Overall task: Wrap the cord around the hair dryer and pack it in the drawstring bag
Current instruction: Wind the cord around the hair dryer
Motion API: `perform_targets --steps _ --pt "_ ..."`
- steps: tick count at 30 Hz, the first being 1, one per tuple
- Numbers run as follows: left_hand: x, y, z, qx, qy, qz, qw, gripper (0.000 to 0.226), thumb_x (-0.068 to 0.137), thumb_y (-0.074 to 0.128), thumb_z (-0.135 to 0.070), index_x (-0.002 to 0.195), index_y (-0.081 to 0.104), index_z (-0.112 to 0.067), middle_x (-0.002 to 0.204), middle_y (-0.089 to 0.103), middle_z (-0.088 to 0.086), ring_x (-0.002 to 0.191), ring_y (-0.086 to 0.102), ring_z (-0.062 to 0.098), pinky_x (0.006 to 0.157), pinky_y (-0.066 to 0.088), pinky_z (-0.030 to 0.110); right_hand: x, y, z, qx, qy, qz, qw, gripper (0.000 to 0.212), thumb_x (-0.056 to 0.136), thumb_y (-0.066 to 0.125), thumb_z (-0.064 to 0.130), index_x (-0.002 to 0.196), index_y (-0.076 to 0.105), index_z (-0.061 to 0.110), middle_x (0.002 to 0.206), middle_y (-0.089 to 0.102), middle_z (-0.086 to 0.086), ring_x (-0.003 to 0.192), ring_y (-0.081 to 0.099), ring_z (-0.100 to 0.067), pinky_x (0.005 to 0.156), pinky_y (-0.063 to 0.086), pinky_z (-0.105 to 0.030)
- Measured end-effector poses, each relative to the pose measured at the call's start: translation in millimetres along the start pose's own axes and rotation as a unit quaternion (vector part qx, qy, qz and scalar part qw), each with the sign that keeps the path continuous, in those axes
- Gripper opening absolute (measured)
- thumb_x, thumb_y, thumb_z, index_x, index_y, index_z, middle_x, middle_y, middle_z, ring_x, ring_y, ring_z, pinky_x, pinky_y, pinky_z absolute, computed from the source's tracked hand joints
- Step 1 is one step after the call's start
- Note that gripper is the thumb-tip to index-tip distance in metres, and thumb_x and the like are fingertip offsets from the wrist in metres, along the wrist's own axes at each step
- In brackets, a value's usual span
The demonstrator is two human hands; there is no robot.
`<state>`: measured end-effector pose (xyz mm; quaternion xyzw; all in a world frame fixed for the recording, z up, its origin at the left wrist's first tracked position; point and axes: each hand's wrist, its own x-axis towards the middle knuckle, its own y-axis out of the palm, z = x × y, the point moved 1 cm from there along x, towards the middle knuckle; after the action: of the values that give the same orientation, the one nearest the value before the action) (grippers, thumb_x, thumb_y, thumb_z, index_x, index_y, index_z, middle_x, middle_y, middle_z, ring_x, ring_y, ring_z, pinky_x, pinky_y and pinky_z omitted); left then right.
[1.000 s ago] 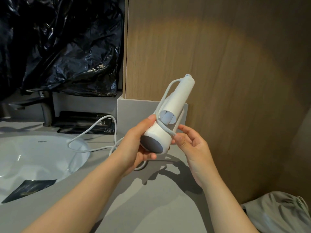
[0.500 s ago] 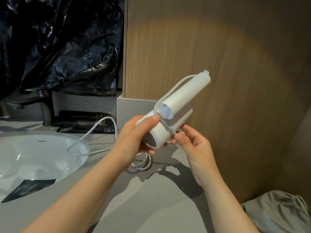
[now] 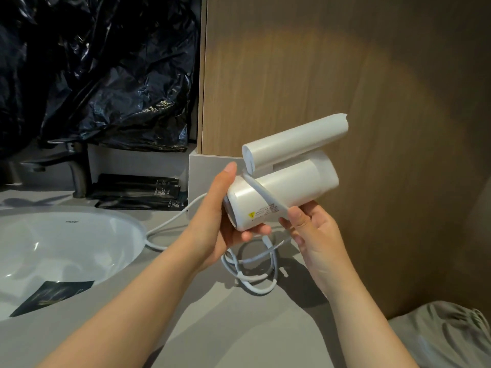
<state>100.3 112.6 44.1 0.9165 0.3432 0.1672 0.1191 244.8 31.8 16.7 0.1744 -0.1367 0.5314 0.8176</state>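
The white folding hair dryer [image 3: 289,181] is held above the grey counter, its folded handle lying along the barrel and pointing up to the right. My left hand [image 3: 225,219] grips the barrel's near end. My right hand [image 3: 310,232] pinches the white cord [image 3: 263,193] where it crosses the barrel. The loose cord loops on the counter under my hands and trails left past the sink. The grey drawstring bag [image 3: 446,338] lies crumpled at the bottom right.
A white sink basin [image 3: 63,248] with a dark faucet [image 3: 74,171] is on the left, a dark packet on its rim. Black sachets [image 3: 138,192] lie behind it. A wood panel [image 3: 318,75] stands close behind the dryer; black plastic sheeting hangs at the back left.
The dryer has turned from pointing up to lying nearly sideways, barrel to the right. My right hand has drawn the cord across the barrel, and more loose cord has gathered under my hands.
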Motion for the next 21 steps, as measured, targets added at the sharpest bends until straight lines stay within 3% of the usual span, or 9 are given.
perform_targets --steps 4,7,11,15,18,21 --pt "1.6 -3.6 1.6 0.134 0.079 -0.064 0.986 0.070 0.066 0.082 -0.051 0.121 0.053 -0.018 0.105 0.067 0.007 0.079 0.073 0.018 0.052 0.055 0.025 0.3 2.8 1.4 0.010 -0.016 -0.028 0.999 0.047 0.069 0.071 0.031 0.114 0.060 0.025 0.108 0.073 0.008 0.106 0.067 -0.009 0.081 0.054 -0.018" --pt "1.5 -6.6 4.8 0.189 0.109 -0.102 0.971 0.061 0.061 0.077 -0.048 0.112 0.056 -0.022 0.103 0.065 0.000 0.085 0.070 0.008 0.057 0.058 0.026 -0.1 2.7 1.7 -0.005 -0.025 -0.042 0.999 0.048 0.068 0.070 0.033 0.114 0.060 0.024 0.104 0.074 0.010 0.098 0.069 -0.006 0.074 0.054 -0.015" --pt "4.1 -7.6 3.3 0.104 0.061 -0.079 0.990 0.066 0.065 0.076 -0.060 0.111 0.062 -0.015 0.093 0.070 0.008 0.068 0.068 0.017 0.051 0.052 0.023 -2.0 3.6 5.2 0.009 -0.027 -0.038 0.999 0.051 0.065 0.070 0.039 0.112 0.059 0.027 0.104 0.073 0.011 0.080 0.063 -0.018 0.057 0.051 -0.016" --pt "1.0 -1.7 2.0 -0.018 -0.041 -0.064 0.997 0.057 0.074 0.055 -0.066 0.097 0.066 -0.015 0.069 0.064 0.015 0.047 0.054 0.017 0.038 0.045 0.018 -2.8 2.9 8.9 0.020 -0.034 -0.023 0.999 0.052 0.065 0.070 0.039 0.114 0.061 0.023 0.107 0.072 0.010 0.076 0.066 -0.019 0.060 0.055 -0.023" --pt "-0.2 -2.2 1.3 0.018 -0.047 -0.046 0.998 0.057 0.084 0.047 -0.066 0.096 0.066 -0.013 0.067 0.062 0.015 0.046 0.052 0.017 0.039 0.046 0.019 -2.8 -0.9 8.7 0.010 -0.039 -0.031 0.999 0.045 0.071 0.069 0.034 0.113 0.063 0.018 0.102 0.074 0.007 0.074 0.067 -0.016 0.062 0.056 -0.026" --pt "4.9 -7.1 -0.3 0.069 0.006 -0.074 0.995 0.059 0.076 0.055 -0.068 0.103 0.062 -0.015 0.074 0.064 0.010 0.051 0.060 0.020 0.042 0.049 0.022 -3.5 -0.8 7.0 0.003 -0.042 -0.039 0.998 0.040 0.070 0.068 0.029 0.108 0.064 0.018 0.092 0.074 0.008 0.075 0.066 -0.013 0.062 0.057 -0.026"
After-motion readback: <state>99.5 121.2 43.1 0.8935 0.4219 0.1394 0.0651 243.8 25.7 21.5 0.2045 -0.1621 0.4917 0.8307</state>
